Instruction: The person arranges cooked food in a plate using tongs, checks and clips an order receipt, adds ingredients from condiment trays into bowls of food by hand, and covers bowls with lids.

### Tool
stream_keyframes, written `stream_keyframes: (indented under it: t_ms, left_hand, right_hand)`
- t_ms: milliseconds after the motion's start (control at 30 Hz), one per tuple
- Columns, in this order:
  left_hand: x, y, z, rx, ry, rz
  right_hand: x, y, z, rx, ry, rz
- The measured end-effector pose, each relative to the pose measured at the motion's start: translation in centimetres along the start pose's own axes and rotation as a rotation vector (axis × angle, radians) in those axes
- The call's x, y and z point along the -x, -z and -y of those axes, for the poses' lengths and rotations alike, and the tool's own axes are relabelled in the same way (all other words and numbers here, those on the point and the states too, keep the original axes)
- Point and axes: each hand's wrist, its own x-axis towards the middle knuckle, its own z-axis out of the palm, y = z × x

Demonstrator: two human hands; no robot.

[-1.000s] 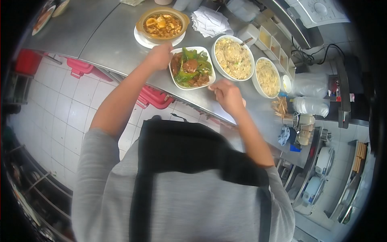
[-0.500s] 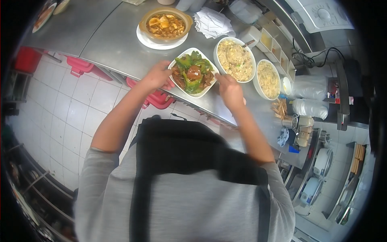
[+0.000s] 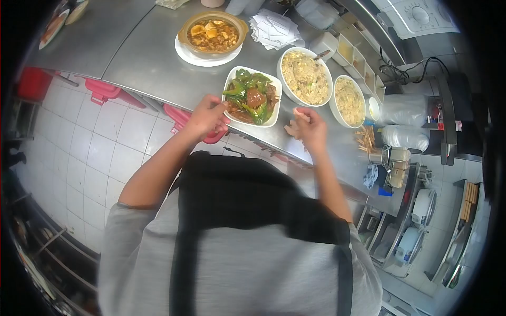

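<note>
A square white dish (image 3: 252, 97) of green peppers and brown meat rests at the front edge of the steel counter (image 3: 153, 58). My left hand (image 3: 206, 117) is at its left rim, thumb and fingers pinched near the edge; whether they grip it is unclear. To the right of the dish, apart from it, my right hand (image 3: 308, 128) hovers with curled fingers, the fingertips close together. Two white bowls of fried rice (image 3: 304, 76) (image 3: 348, 101) stand to the right. Behind on the left, a brown pot of tofu (image 3: 212, 35) sits on a white plate (image 3: 184, 53).
Crumpled white papers (image 3: 273, 29) lie behind the bowls. Sauce containers (image 3: 345, 50) line the back right. Plastic-wrapped stacks (image 3: 405, 110) and a wire-handled holder (image 3: 386, 155) are on the right. Red bins (image 3: 108, 90) stand under the counter edge.
The square dish has been turned, and its peppers now face differently. My right hand has left its rim and moved right. My left hand has shifted down from the dish's upper corner to its left side.
</note>
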Motion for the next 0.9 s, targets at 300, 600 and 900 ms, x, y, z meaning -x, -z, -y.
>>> stream_keyframes:
  t_ms: [300,600,900]
  left_hand:
    - [-1.0,2.8,-2.4,-0.405,-0.090,0.069]
    - [0.1,3.8,-4.5,-0.532,-0.050,0.082]
    - [-0.2,3.6,-3.9,-0.496,-0.029,0.039]
  right_hand:
    - [-4.5,-1.5,3.2,0.489,0.591,0.193]
    - [-5.3,-3.7,3.2,0.556,0.782,0.304]
    - [-3.3,-3.5,2.9,0.651,0.693,0.352]
